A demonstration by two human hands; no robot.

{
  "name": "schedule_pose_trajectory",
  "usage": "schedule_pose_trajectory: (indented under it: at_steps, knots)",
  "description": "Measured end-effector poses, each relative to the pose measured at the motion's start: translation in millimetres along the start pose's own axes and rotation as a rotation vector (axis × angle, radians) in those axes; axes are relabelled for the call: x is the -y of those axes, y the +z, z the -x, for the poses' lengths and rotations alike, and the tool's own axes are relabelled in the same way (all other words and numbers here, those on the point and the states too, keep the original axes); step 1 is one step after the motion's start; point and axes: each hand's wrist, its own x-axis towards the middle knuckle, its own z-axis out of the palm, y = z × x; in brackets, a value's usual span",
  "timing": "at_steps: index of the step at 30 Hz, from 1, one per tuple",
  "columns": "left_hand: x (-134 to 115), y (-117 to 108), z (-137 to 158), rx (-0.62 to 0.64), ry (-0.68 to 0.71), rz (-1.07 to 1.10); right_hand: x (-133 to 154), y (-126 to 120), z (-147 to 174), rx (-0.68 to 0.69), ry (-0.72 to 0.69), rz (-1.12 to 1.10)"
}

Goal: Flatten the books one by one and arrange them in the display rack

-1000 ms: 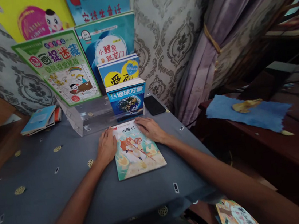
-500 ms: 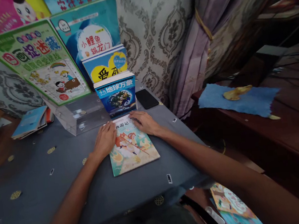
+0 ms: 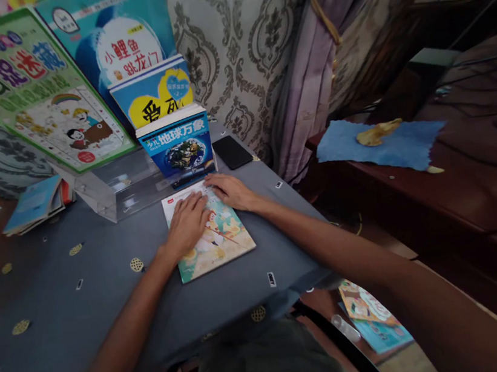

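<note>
A thin illustrated children's book (image 3: pixel 226 244) lies flat on the grey-blue tablecloth (image 3: pixel 156 320), its cover up. My left hand (image 3: pixel 188 221) rests flat across the cover's left and middle part, fingers stretched out, hiding part of the title and picture. Along the top right edge of the same book lies my right hand (image 3: pixel 232 192), its fingers extended over the corner. Just behind the book stands a clear acrylic rack (image 3: pixel 133 195) with several upright books, the front one a blue book with a globe (image 3: pixel 184 152).
Beside the rack lies a black phone (image 3: pixel 232 152). A stack of books (image 3: pixel 33 205) is at the table's left. On a dark red bench (image 3: pixel 381 187) to the right, a blue cloth (image 3: pixel 381 147) holds a yellowish object. More books (image 3: pixel 380 321) lie below, near the floor.
My left hand has moved from the book's left edge onto the middle of its cover. My right hand stays at the top right corner. The whole view has shifted slightly.
</note>
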Motion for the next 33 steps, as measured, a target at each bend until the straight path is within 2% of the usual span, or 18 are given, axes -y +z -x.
schedule_pose_trajectory:
  at_steps: [5, 11, 14, 23, 25, 27, 29, 31, 33]
  knots:
    - [-23, -2, 10, 0.159, 0.196, 0.085, -2, 0, 0, 0.003, -0.011, -0.014]
    - [-47, -14, 35, 0.292, 0.463, 0.029, -7, 1, 0, -0.017, -0.067, -0.039]
    - [-53, -13, 41, 0.301, 0.518, -0.029, -6, 1, 0, -0.013, -0.062, -0.016]
    - [-58, -6, 54, 0.205, 0.568, -0.129, -3, 1, 2, -0.018, -0.019, -0.053]
    - [-54, -5, 51, 0.154, 0.543, -0.054, -3, 0, 2, -0.025, 0.017, -0.046]
    - [-46, -5, 41, 0.075, 0.452, 0.021, -4, -3, 1, -0.035, 0.064, -0.015]
    - [-33, -5, 24, -0.021, 0.277, 0.022, -6, -7, 0, -0.050, 0.125, 0.029]
    - [-21, -5, 4, -0.091, 0.035, -0.074, -6, -12, -1, -0.071, 0.197, 0.054]
    - [-14, -5, -17, -0.077, -0.132, -0.185, -5, -15, -2, -0.085, 0.252, 0.048]
